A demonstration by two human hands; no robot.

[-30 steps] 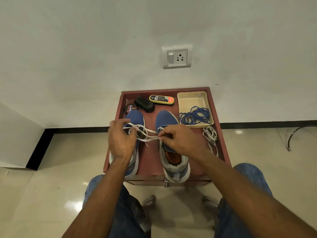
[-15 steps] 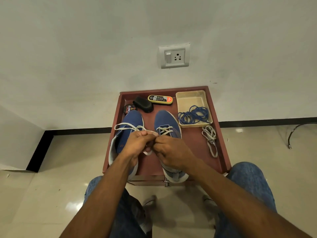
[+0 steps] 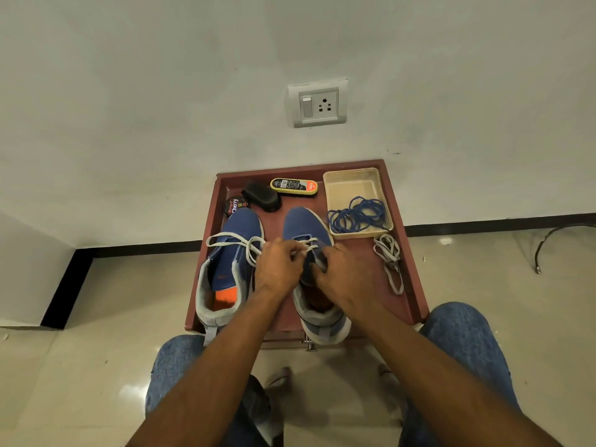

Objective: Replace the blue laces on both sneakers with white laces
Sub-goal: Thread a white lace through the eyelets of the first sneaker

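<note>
Fingers (image 3: 298,253) pinch white lace (image 3: 232,241) — right sneaker (image 3: 306,227) | red tray (image 3: 412,285) | tiled floor (image 3: 113,317)

1. Only word I can actually make out is "Cherry", on the round black polish tin (image 3: 235,205) at the far-left corner of the reddish-brown wooden tray (image 3: 407,253).
2. The yellow-edged oblong shoe-shine sponge (image 3: 293,187) by the far edge has a label, way too small to read.

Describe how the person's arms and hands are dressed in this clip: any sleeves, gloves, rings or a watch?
Both forearms are bare right down to the bottom edge of the picture, so no sleeve shows. The left hand and right hand wear no gloves, and no ring, watch or wristband can be seen on them. Below the arms, blue denim jeans cover both knees.
</note>
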